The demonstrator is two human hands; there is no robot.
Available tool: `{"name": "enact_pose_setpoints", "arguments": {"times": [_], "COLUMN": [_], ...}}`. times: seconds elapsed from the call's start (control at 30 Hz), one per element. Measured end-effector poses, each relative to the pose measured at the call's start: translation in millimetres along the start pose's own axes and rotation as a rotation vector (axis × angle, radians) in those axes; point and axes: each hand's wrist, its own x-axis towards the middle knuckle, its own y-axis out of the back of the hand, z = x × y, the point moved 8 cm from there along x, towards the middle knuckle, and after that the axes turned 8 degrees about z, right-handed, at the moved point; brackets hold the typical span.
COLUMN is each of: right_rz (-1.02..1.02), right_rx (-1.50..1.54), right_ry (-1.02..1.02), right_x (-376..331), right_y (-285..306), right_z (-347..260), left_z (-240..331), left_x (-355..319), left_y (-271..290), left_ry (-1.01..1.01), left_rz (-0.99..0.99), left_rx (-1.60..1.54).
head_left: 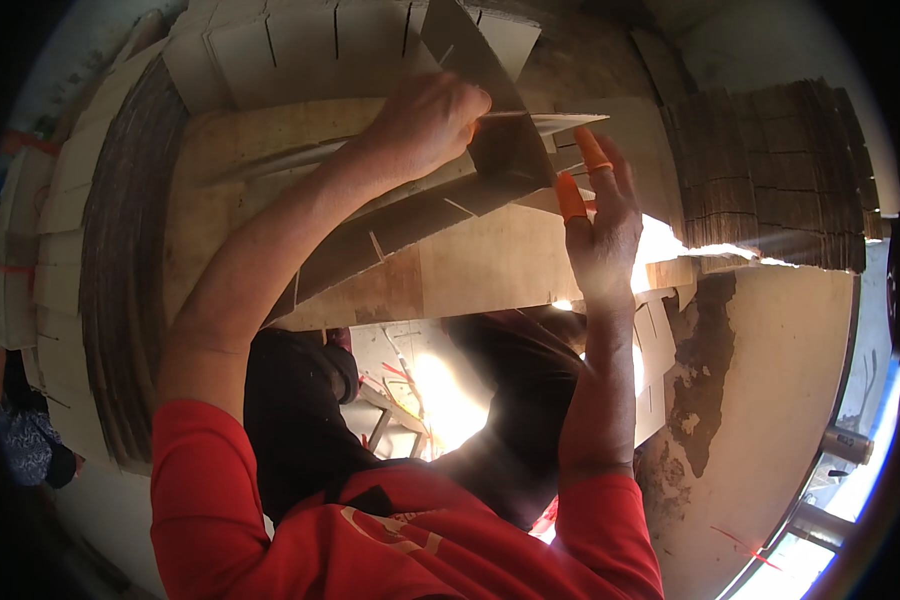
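Note:
My left hand [425,120] is closed on a slotted cardboard strip, a thin divider whose pale pointed end [570,122] sticks out to the right of the fist. It meets a dark upright cardboard strip [510,140] that crosses it. A long slotted cardboard strip [400,232] slants from there toward my left forearm. To the right, my right hand [605,215] has orange finger covers on its thumb and a finger. These fingers are apart, close to the strips' right ends, and I see nothing gripped between them.
The strips are over a wooden board [460,262] above my lap. Stacked cardboard strips [770,170] stand at the right, with another tall stack [130,270] at the left. Slotted cardboard pieces [310,50] line the back. A worn pale panel [770,370] is at the lower right.

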Motion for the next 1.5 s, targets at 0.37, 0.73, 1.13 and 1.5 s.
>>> {"name": "enact_pose_setpoints", "arguments": {"times": [0.37,0.73,1.13,1.5], "right_rz": [-0.364,-0.358,-0.105,-0.01], "right_rx": [0.023,0.316,0.151,-0.078], "right_ry": [-0.321,-0.156,-0.373,-0.302], "right_x": [-16.8,-2.7,-4.3,1.8], "right_y": [-70.8,-55.8,-27.5,-23.0], "right_z": [28.1,-5.4,1.1,10.0], "left_z": [13.7,30.9,-22.5,-143.4], "left_x": [-7.8,-17.2,57.7,74.2], "left_y": [-10.3,-3.1,29.3,-42.9], "left_ry": [-0.018,-0.102,0.187,-0.081], "left_rz": [-0.091,-0.156,-0.593,-0.1], "left_rx": [-0.005,-0.03,0.14,0.665]}}
